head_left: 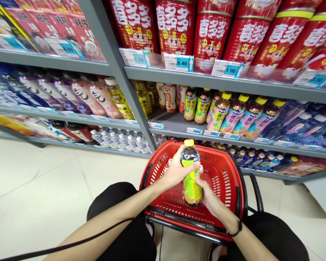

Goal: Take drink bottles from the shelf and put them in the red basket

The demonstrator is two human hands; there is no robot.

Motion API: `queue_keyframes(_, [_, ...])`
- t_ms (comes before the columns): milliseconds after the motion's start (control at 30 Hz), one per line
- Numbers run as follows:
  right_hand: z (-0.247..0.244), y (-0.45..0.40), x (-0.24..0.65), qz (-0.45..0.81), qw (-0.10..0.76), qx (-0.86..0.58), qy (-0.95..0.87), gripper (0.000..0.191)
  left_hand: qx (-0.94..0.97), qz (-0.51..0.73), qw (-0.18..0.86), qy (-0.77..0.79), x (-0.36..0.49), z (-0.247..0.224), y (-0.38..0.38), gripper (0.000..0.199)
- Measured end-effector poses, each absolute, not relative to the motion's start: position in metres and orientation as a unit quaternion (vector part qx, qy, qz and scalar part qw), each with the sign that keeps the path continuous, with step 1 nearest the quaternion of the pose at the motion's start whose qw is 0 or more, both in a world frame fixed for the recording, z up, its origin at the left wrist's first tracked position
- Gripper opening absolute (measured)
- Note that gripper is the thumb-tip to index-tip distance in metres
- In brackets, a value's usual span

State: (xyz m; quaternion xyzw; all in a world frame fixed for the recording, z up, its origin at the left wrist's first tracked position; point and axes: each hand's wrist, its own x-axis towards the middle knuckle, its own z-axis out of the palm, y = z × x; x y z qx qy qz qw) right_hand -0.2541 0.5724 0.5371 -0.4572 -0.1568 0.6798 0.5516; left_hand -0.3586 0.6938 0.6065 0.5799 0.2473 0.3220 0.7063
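A Nestle tea bottle (pixel 192 190) with a yellow cap and a yellow-green label is upright between my two hands, above the red basket (pixel 225 163). My left hand (pixel 178 168) wraps round its upper part, thumb across the label. Lower down, on the bottle's right side, my right hand (pixel 208 194) grips it with the thumb on the label. Inside the basket, partly hidden behind the bottle and my left hand, are small bottles with whitish-pink caps (pixel 201 169).
A shelf (pixel 174 131) ahead holds similar Nestle bottles (pixel 220 111). Above stand red cans (pixel 210 40); lower down are small bottles (pixel 119 139). A grey upright (pixel 119 69) divides the shelving. The basket's black handle (pixel 256 192) sticks out at its right.
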Motion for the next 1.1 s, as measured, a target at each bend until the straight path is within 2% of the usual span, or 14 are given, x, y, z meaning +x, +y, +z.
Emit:
queue_keyframes(167, [0.539,0.573,-0.255,0.679,0.552,-0.457,-0.156,0.057,0.585,0.322,0.701,0.249,-0.359,0.602,0.695,0.047])
queue_keyframes(600, [0.545,0.571,-0.255,0.686,0.540,-0.460,-0.163,0.070,0.609,0.326,0.673,0.265,-0.359,0.596,0.698,0.048])
queue_keyframes(1100, [0.538,0.570,-0.254,0.686,0.537,-0.465,-0.156,0.068,0.596,0.322,0.678,0.285,-0.359,0.603,0.695,0.051])
